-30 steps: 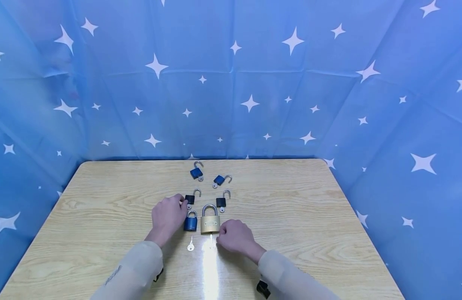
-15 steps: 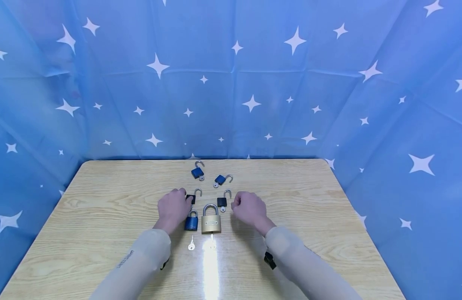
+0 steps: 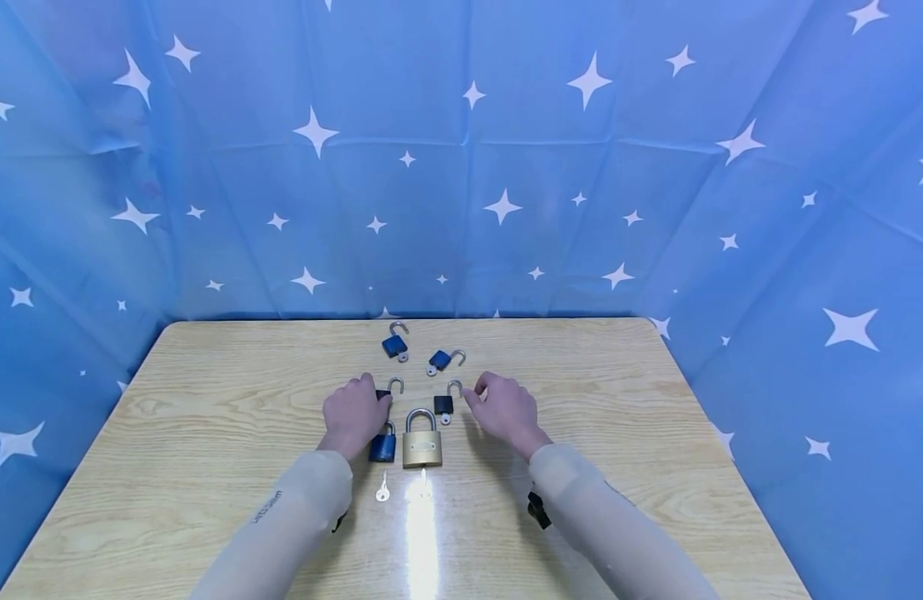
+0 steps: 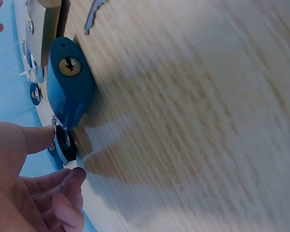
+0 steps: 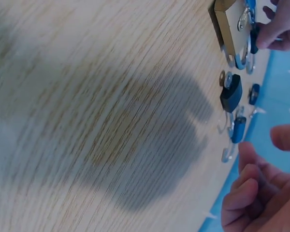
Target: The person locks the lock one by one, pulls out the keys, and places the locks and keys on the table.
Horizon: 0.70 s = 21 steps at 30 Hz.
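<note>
My left hand [image 3: 355,417] reaches over a small black padlock [image 4: 64,142] with a raised shackle, thumb on one side and fingers on the other, seemingly pinching it. In the head view the hand covers part of that padlock. Just below lies a larger blue padlock [image 3: 382,448], its shackle down. Beside it is a big brass padlock [image 3: 421,452]. My right hand [image 3: 506,412] hovers right of another small black padlock [image 3: 442,405], which has its shackle raised and a key in it. In the right wrist view its thumb and index finger stand apart with nothing between them.
Two small blue padlocks, one at the back [image 3: 394,346] and one to its right [image 3: 440,360], lie with raised shackles and keys inserted. A loose key [image 3: 382,487] lies below the blue padlock. Another key [image 3: 424,482] shows below the brass one. A starry blue curtain [image 3: 461,183] backs the table.
My right hand has gone from the brass padlock's lower corner up beside the right black padlock, and its thumb and index finger have parted. My left hand has shifted slightly right over the left one.
</note>
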Each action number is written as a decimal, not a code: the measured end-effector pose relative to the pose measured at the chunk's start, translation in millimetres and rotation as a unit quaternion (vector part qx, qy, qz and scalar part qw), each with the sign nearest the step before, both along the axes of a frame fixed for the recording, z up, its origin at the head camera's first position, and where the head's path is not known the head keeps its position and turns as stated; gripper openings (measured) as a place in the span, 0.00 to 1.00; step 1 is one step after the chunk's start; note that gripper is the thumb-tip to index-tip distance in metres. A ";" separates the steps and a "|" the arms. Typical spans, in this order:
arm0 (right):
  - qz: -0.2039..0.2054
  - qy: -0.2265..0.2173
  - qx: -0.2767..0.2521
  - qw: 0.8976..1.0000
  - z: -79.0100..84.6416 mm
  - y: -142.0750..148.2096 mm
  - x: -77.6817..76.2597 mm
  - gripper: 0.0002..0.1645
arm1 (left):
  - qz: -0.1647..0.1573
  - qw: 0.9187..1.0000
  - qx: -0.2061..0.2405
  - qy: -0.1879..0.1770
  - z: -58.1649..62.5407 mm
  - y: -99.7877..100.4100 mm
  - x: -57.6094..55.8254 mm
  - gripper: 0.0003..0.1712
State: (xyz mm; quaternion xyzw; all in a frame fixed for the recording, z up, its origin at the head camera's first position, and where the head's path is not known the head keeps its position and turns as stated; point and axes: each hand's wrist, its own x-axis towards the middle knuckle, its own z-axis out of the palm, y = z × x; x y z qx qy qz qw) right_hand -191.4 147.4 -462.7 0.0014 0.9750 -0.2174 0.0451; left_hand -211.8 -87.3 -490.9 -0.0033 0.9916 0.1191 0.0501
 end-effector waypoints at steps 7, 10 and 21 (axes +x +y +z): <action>-0.004 -0.003 -0.002 1.000 -5.2 0.6 1.9 0.21 | 0.013 1.000 0.022 -0.015 -4.7 -0.6 0.6 0.25; -0.004 0.001 -0.007 1.000 -5.1 1.1 3.2 0.20 | 0.026 0.998 0.049 -0.036 -4.3 -1.5 -1.1 0.26; -0.001 0.006 -0.010 1.000 -3.3 1.4 3.0 0.19 | 0.074 0.986 0.117 -0.091 1.7 -3.6 -9.3 0.21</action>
